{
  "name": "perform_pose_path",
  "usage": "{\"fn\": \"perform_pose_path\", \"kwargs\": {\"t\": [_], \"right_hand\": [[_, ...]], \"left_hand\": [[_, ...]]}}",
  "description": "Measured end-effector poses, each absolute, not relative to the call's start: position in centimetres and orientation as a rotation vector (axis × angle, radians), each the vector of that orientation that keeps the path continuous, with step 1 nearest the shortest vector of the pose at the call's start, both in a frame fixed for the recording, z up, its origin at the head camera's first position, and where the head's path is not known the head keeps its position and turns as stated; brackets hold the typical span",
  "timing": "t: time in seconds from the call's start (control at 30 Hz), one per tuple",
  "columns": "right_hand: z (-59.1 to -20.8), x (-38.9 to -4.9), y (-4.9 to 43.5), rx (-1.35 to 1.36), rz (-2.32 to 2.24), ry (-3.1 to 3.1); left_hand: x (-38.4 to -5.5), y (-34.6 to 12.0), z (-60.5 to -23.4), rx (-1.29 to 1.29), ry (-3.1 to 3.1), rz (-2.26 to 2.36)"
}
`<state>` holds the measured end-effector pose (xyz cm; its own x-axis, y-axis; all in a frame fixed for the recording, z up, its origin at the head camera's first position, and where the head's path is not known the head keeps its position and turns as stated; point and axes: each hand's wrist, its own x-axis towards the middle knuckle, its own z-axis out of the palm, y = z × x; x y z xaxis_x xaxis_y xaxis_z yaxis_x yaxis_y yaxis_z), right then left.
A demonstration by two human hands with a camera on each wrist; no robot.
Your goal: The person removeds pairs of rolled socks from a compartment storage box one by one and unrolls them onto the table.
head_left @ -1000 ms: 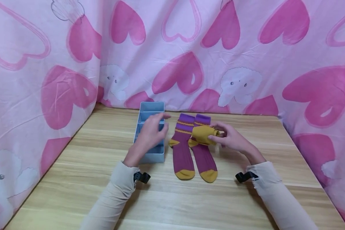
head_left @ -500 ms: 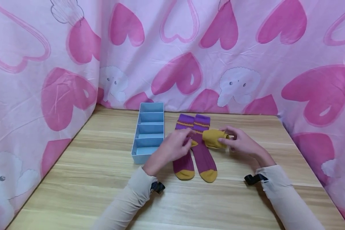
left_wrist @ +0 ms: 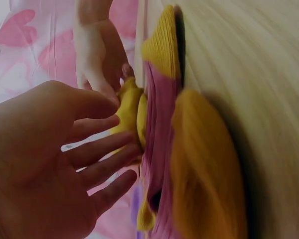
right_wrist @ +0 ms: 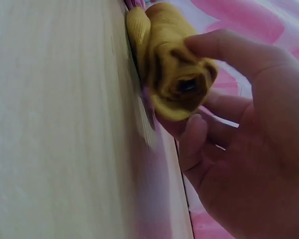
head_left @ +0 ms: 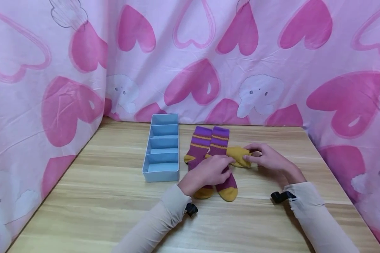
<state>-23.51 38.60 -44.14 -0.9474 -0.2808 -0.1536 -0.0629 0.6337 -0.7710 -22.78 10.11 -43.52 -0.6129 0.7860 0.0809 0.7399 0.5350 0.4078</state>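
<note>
A rolled mustard-yellow sock bundle (head_left: 238,156) is at the right side of the flat pair, and my right hand (head_left: 269,158) grips its right end between thumb and fingers. The right wrist view shows the coiled end of the bundle (right_wrist: 182,82). My left hand (head_left: 211,171) reaches across the flat socks, its fingers extended toward the bundle; whether the fingertips touch it I cannot tell. Two maroon socks, the left one (head_left: 198,142) and the right one (head_left: 220,140), lie side by side with purple striped cuffs and yellow heels and toes. My left hand covers part of both.
Left of the socks stands a light blue box (head_left: 160,176) with several compartments in a row. The wooden table (head_left: 92,196) extends around it. Pink heart-patterned cloth (head_left: 190,84) hangs behind and along both sides.
My left hand has moved right, from over the box to beside the sock bundle. The right hand has shifted the bundle right, off most of the flat socks.
</note>
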Motion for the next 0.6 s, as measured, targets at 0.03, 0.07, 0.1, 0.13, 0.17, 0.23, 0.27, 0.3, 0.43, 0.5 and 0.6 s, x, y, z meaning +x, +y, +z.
{"fn": "perform_pose_path", "kwargs": {"t": [0.03, 0.07, 0.1, 0.13, 0.17, 0.23, 0.27, 0.3, 0.43, 0.5, 0.6], "right_hand": [[-44.2, -23.5, 38.7, -0.268, -1.219, 2.592], [-44.2, -23.4, 38.7, -0.264, -1.224, 2.590], [-44.2, -23.4, 38.7, -0.261, -1.225, 2.592], [-44.2, -23.4, 38.7, -0.269, -1.246, 2.585], [-44.3, -23.5, 38.6, -0.283, -1.261, 2.586], [-44.2, -23.5, 38.4, -0.295, -1.267, 2.597], [-44.2, -23.5, 38.4, -0.311, -1.261, 2.607], [-44.2, -23.5, 38.3, -0.322, -1.259, 2.615], [-44.0, -23.5, 38.2, -0.338, -1.188, 2.670], [-44.0, -23.6, 38.2, -0.325, -1.167, 2.691], [-44.0, -23.6, 38.2, -0.324, -1.149, 2.716]], "left_hand": [[-22.7, 10.4, -43.6, 1.328, 2.648, 0.597], [-22.7, 10.6, -43.6, 1.331, 2.644, 0.578], [-22.6, 10.8, -43.6, 1.332, 2.643, 0.558], [-22.5, 10.9, -43.7, 1.336, 2.648, 0.537], [-22.5, 11.0, -43.7, 1.346, 2.652, 0.521], [-22.4, 11.2, -43.9, 1.367, 2.665, 0.501], [-22.4, 11.2, -44.0, 1.377, 2.673, 0.491], [-22.6, 11.5, -44.9, 1.389, 2.689, 0.484], [-22.5, 12.1, -45.5, 1.381, 2.741, 0.435], [-22.4, 12.4, -45.6, 1.384, 2.777, 0.395], [-21.9, 12.5, -44.9, 1.399, 2.814, 0.324]]}}
